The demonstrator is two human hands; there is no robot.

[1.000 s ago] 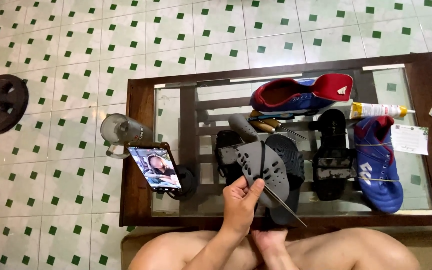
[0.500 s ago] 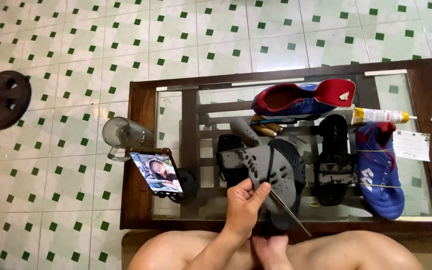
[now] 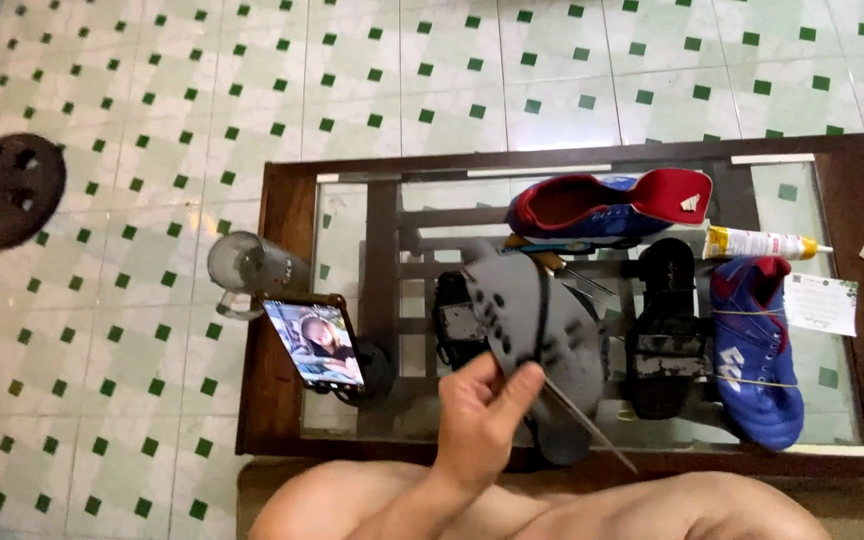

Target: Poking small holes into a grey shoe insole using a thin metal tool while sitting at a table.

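The left hand [image 3: 479, 412] pinches the lower edge of a grey studded shoe sole [image 3: 532, 335] at lower centre, its long axis running upper left to lower right above the glass table [image 3: 352, 215] (a thin rod [image 3: 592, 432] crosses beneath). The right hand is hidden.

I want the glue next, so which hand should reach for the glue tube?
Right, probably. The left hand grips the grey sole, and the glue tube lies far to the right on the table. The right hand is out of view.
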